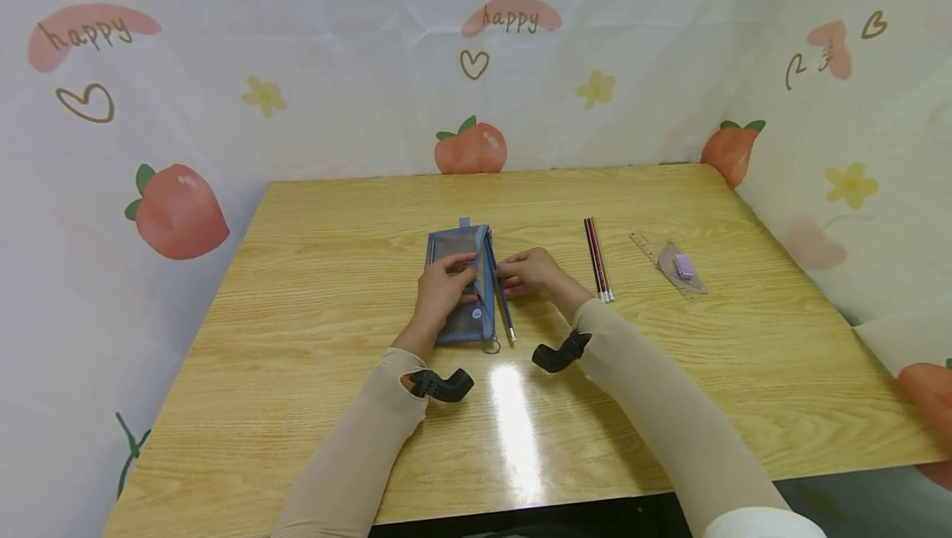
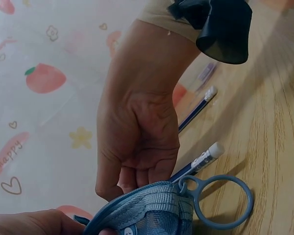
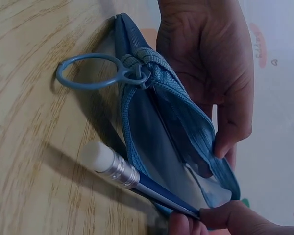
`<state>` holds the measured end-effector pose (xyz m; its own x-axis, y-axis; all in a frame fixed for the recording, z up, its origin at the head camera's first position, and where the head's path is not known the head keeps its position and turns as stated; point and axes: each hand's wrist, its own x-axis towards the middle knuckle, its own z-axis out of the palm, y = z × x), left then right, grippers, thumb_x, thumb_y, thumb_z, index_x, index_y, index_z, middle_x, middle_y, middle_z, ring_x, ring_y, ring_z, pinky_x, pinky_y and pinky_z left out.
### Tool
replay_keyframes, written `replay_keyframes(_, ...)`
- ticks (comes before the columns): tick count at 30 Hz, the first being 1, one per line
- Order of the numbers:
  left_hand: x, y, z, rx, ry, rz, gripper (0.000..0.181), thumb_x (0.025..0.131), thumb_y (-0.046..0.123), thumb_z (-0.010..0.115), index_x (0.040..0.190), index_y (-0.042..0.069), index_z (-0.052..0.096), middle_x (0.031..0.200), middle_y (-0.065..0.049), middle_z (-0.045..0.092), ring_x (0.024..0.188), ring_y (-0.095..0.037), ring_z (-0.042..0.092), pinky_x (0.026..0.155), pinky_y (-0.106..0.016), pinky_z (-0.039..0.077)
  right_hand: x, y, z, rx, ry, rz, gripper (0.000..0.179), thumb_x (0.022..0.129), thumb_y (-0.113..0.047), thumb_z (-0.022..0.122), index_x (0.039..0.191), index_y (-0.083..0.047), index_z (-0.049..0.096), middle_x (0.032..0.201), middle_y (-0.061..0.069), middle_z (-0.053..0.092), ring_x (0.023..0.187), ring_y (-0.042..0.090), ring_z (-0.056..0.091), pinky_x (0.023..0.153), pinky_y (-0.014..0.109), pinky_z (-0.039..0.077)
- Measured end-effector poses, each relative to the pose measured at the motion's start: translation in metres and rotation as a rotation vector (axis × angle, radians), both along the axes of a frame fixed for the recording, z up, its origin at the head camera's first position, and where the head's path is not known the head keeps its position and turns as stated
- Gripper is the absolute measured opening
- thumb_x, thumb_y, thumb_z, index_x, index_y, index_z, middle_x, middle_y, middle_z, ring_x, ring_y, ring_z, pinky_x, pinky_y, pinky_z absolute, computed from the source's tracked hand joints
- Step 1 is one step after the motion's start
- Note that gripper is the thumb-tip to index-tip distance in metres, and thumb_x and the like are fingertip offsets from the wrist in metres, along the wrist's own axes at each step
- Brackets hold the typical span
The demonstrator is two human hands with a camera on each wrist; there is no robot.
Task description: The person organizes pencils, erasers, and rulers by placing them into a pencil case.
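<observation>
A blue mesh zippered pencil case (image 1: pixel 459 325) lies on the table, its zip side facing right and gaping. My left hand (image 1: pixel 443 294) pinches one edge of the opening between thumb and fingers, spreading the mouth, as the right wrist view shows. Inside that mouth a dark thin item is partly visible. My right hand (image 1: pixel 530 271) pinches a dark blue pencil (image 3: pixel 159 192) alongside the opening. The pencil's white eraser end (image 3: pixel 99 155) points back toward me; its far end is hidden behind the fingers. A ring (image 3: pixel 90 71) hangs from the zipper pull.
Right of my right hand lie several pencils (image 1: pixel 597 261) side by side. Farther right, a clear ruler (image 1: pixel 644 246) lies beside a translucent drafting piece (image 1: pixel 673 269) with a purple eraser (image 1: pixel 684 266) on it. The wooden table (image 1: pixel 335 216) meets a printed cloth wall behind.
</observation>
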<state>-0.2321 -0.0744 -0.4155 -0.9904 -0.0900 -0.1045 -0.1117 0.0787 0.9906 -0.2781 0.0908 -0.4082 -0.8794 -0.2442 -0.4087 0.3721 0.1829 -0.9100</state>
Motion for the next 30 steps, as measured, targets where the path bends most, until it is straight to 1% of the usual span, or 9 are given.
replay_keyframes(4,0.001,0.0,0.0,0.004,0.004,-0.012,0.032,0.08,0.002,0.059,0.112,0.009,0.064,0.101,-0.011,0.059,0.078,-0.025,0.063,0.056,-0.03,0.057,0.0,-0.003,0.001,-0.002,-0.009,-0.013,0.029,0.083,-0.004,0.061,0.108,0.011,0.057,0.076,0.014,0.063,0.064,0.019,0.062,0.066,0.034,0.057)
replay_keyframes(8,0.001,-0.001,-0.001,-0.004,0.004,-0.023,0.033,0.081,0.003,0.059,0.113,0.008,0.063,0.103,-0.012,0.059,0.079,-0.026,0.064,0.056,-0.03,0.057,-0.002,-0.005,0.0,-0.007,-0.001,-0.018,0.031,0.083,-0.004,0.06,0.11,0.011,0.056,0.076,0.013,0.063,0.064,0.018,0.063,0.065,0.032,0.057)
replay_keyframes(17,0.001,0.0,-0.001,0.004,-0.001,-0.033,0.032,0.081,0.003,0.059,0.112,0.008,0.063,0.103,-0.012,0.058,0.078,-0.027,0.064,0.057,-0.031,0.057,-0.006,-0.01,-0.004,-0.07,-0.029,-0.068,0.032,0.082,-0.002,0.06,0.111,0.012,0.055,0.069,0.011,0.063,0.057,0.017,0.062,0.063,0.032,0.057)
replay_keyframes(20,0.001,0.0,-0.001,0.0,-0.002,-0.034,0.032,0.081,0.003,0.058,0.113,0.008,0.063,0.103,-0.013,0.059,0.078,-0.028,0.064,0.057,-0.031,0.057,-0.006,-0.012,-0.004,-0.069,-0.031,-0.081,0.033,0.082,-0.003,0.062,0.11,0.011,0.055,0.068,0.011,0.063,0.056,0.017,0.062,0.062,0.032,0.057)
replay_keyframes(25,0.001,0.002,-0.002,-0.012,-0.007,-0.03,0.033,0.08,0.004,0.058,0.112,0.009,0.064,0.101,-0.012,0.059,0.076,-0.026,0.064,0.057,-0.03,0.057,-0.007,-0.013,-0.004,-0.057,-0.03,-0.095,0.032,0.081,-0.003,0.063,0.109,0.01,0.056,0.07,0.012,0.063,0.056,0.017,0.062,0.061,0.032,0.057)
replay_keyframes(30,0.001,0.002,-0.002,-0.006,-0.007,-0.029,0.032,0.081,0.003,0.058,0.111,0.01,0.064,0.1,-0.011,0.059,0.076,-0.026,0.064,0.057,-0.031,0.057,-0.008,-0.015,-0.002,-0.047,-0.037,-0.099,0.031,0.081,-0.004,0.063,0.108,0.01,0.057,0.075,0.013,0.063,0.058,0.018,0.062,0.064,0.033,0.057)
